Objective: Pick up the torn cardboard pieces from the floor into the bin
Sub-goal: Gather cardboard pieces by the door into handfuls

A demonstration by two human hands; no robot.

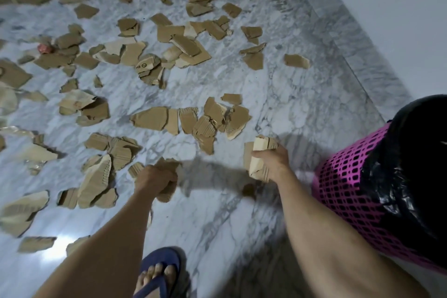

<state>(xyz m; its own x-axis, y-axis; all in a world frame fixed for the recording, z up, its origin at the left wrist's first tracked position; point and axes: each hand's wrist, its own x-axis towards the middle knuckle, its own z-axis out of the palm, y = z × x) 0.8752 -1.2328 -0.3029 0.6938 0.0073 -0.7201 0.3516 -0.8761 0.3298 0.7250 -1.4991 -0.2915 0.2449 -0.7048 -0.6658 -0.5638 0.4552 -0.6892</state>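
Observation:
Torn brown cardboard pieces [150, 118] lie scattered over the white marble floor [278, 94]. My left hand [154, 180] grips a bunch of cardboard scraps [167, 192] just above the floor. My right hand [273, 159] holds a stack of pale cardboard pieces [260, 155], raised and to the left of the bin. The bin [343, 191] is a pink perforated basket lined with a black plastic bag [416, 152], at the right edge of the view.
A white wall [399, 19] runs along the right behind a marble skirting strip. My foot in a blue sandal [159, 273] stands at the bottom centre. A small red object [44, 48] lies among scraps at the far left.

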